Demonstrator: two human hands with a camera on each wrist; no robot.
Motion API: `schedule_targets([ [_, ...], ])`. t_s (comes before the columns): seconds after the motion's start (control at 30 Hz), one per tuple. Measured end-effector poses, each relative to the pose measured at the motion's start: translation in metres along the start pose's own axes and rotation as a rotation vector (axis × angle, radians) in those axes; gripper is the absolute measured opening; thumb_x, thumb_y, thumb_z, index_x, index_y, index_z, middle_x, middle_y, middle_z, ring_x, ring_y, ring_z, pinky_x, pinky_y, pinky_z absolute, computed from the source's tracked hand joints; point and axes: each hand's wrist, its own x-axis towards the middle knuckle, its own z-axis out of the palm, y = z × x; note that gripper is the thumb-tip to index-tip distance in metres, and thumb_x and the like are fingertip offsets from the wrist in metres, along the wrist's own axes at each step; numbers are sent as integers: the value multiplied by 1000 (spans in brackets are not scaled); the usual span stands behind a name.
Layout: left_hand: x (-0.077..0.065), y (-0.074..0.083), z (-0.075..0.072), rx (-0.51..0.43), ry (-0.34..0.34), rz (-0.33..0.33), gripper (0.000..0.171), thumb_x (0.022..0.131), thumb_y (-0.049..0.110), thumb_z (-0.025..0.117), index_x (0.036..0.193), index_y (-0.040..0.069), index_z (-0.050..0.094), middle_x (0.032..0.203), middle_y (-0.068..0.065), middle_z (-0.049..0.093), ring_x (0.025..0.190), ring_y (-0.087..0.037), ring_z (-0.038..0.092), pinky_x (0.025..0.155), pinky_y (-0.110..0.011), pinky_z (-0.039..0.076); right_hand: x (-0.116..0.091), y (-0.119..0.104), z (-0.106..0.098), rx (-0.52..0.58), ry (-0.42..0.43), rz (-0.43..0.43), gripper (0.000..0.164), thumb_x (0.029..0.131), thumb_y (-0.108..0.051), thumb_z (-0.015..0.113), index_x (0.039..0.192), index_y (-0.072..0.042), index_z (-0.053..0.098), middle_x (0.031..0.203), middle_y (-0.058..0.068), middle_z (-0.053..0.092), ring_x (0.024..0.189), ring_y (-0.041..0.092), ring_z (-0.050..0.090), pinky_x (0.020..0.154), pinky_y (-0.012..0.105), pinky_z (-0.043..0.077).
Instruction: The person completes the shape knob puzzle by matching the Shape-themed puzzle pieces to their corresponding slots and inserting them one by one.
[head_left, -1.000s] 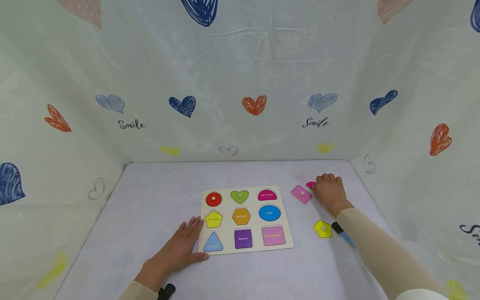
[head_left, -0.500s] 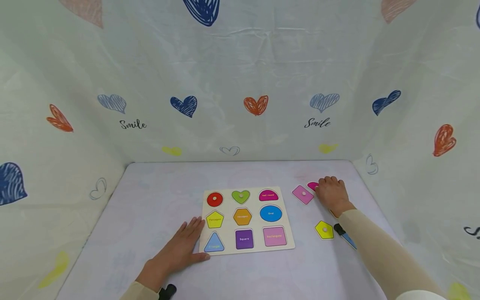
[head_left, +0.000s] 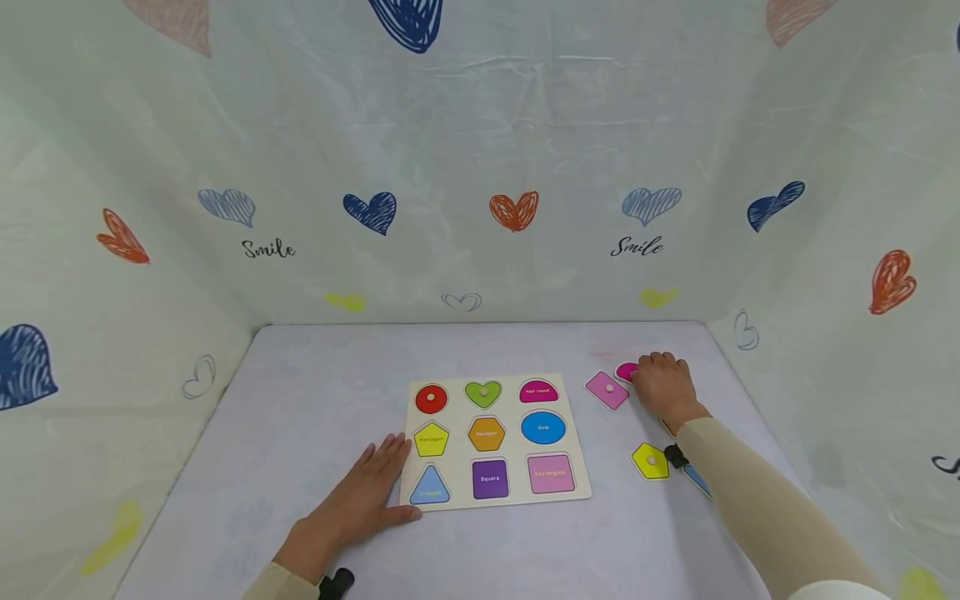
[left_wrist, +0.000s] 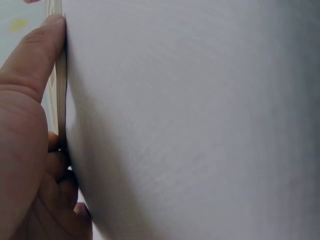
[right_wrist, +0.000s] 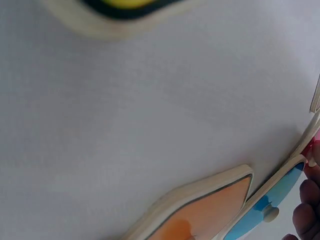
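Observation:
On the table a wooden shape-puzzle board (head_left: 585, 486) lies flat. Its red circle (head_left: 431, 399) and green heart (head_left: 482, 394) show pegs; the other printed shapes bear words. Against the board's left edge rests my left hand (head_left: 356, 500), fingers straight, thumb (left_wrist: 35, 55) along the near edge. At the far right, my right hand (head_left: 666, 390) has curled fingers at the peg of the magenta half-round puzzle piece (head_left: 626, 372), partly hiding it. Beside those fingers in the right wrist view lie a blue oval piece (right_wrist: 260, 215) and an orange piece (right_wrist: 205, 210).
Left of my right hand lies a pink rectangle piece (head_left: 607, 390). Closer to me are a yellow pentagon piece (head_left: 649, 461) and a blue piece (head_left: 697, 481) partly under the right forearm. A curtain printed with hearts (head_left: 513, 212) closes off the table's back and sides.
My right hand has shifted very slightly and stays at the half-round piece. The whole head view has drifted a little; my left hand and the board keep their places.

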Motion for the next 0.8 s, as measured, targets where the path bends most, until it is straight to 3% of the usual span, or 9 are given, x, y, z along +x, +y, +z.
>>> schedule_targets([
  [0.17, 2, -1, 0, 7, 7, 8, 111, 81, 55, 86, 167, 10, 31, 174, -7, 30, 164, -29, 21, 133, -53, 16, -1, -3, -3, 20, 27, 6, 25, 102, -17, 66, 102, 9, 63, 96, 22, 65, 96, 40, 59, 87, 56, 52],
  [0.37, 1, -1, 1, -1, 6, 2, 112, 81, 54, 87, 167, 10, 31, 174, -7, 30, 164, -29, 20, 133, -53, 16, 2, -9, -3, 27, 92, -55, 25, 101, -18, 68, 101, 7, 62, 94, 19, 63, 96, 39, 58, 84, 53, 50],
  [0.8, -1, 2, 0, -16, 7, 1, 112, 81, 54, 87, 167, 12, 30, 175, -6, 29, 164, -29, 19, 133, -53, 14, 8, -29, -7, -18, 130, -142, 27, 101, -22, 68, 97, 1, 57, 87, 13, 55, 92, 35, 54, 80, 46, 46],
])
